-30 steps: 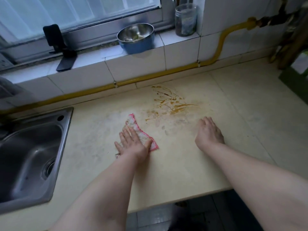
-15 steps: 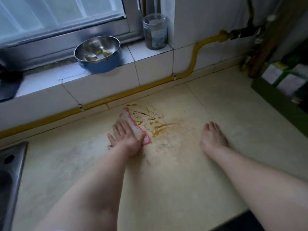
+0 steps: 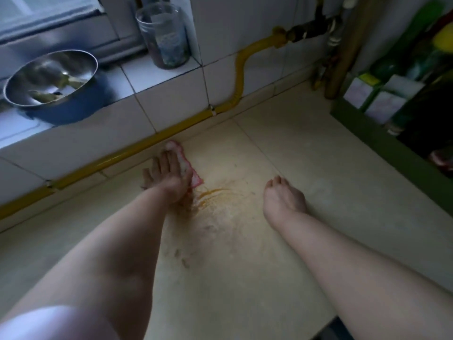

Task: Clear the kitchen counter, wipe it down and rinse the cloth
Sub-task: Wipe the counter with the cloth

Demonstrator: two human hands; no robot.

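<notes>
A pale cream counter runs under a white-tiled wall in a dim kitchen, and the wiping is under way on it. The cloth, white with a pink edge, lies flat on the counter just short of the wall. It is pinned under the left hand, whose fingers are straight and a little spread, pressing down rather than gripping. Just beside the cloth's near edge shows an orange-brown stain, with fainter smears and specks trailing toward the counter's front edge. I judge this patch only partly wiped. The right hand rests palm down on the counter beside the stain, its fingers together, slightly bent, holding nothing.

The rinse is not yet done, and no sink is in view. A yellow pipe follows the foot of the wall. On the tiled ledge above, below a window, stand a steel bowl and a glass jar. Both are off the counter, so the clearing seems largely done. A green rack of boxes and bottles occupies the counter's right end.
</notes>
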